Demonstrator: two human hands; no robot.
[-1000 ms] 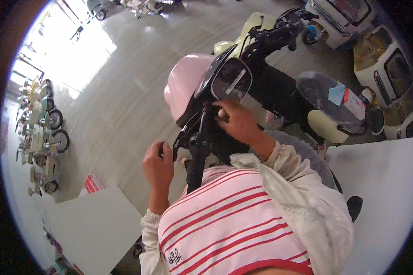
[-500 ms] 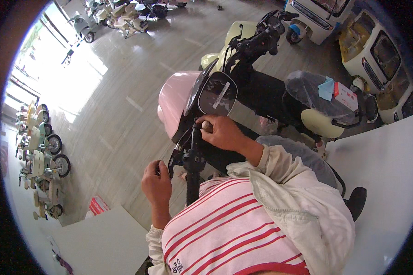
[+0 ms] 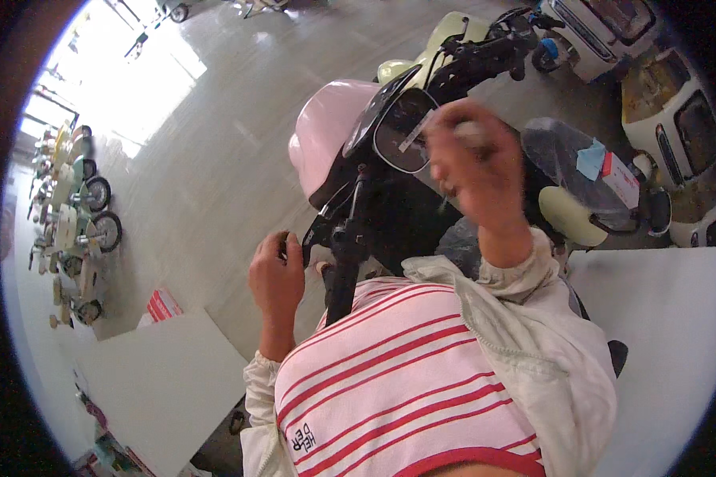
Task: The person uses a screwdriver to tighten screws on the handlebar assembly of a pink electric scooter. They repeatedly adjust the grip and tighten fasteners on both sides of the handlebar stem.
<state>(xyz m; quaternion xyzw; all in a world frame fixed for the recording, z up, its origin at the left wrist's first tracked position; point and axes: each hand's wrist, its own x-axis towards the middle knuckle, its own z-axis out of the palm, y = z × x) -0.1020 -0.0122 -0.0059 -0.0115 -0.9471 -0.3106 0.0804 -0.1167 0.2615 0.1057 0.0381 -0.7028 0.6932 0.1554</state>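
Observation:
My right hand (image 3: 489, 171), smeared by motion, is raised off the handlebar beside the mirror (image 3: 402, 139). Its fingers are closed round a tool with a rounded pale handle end (image 3: 471, 133); a thin dark tip seems to stick out below, and its exact kind is unclear. My left hand (image 3: 275, 274) pinches a small dark piece (image 3: 282, 246), mostly hidden by the fingers, just left of the handlebar. The black handlebar grip (image 3: 344, 286) points toward me. Beyond it stands the pink front (image 3: 330, 131) of the scooter.
A pale yellow scooter (image 3: 457, 32) stands close on the right; its plastic-wrapped seat (image 3: 561, 155) carries a blue cloth (image 3: 590, 159) and a red-and-white box (image 3: 619, 183). White panels (image 3: 652, 318) flank me. Several scooters (image 3: 71, 215) line the left wall.
My right hand has lifted from the handlebar's stem, moving up and right with the tool. The left hand keeps its pinch beside the grip. My view has shifted slightly.

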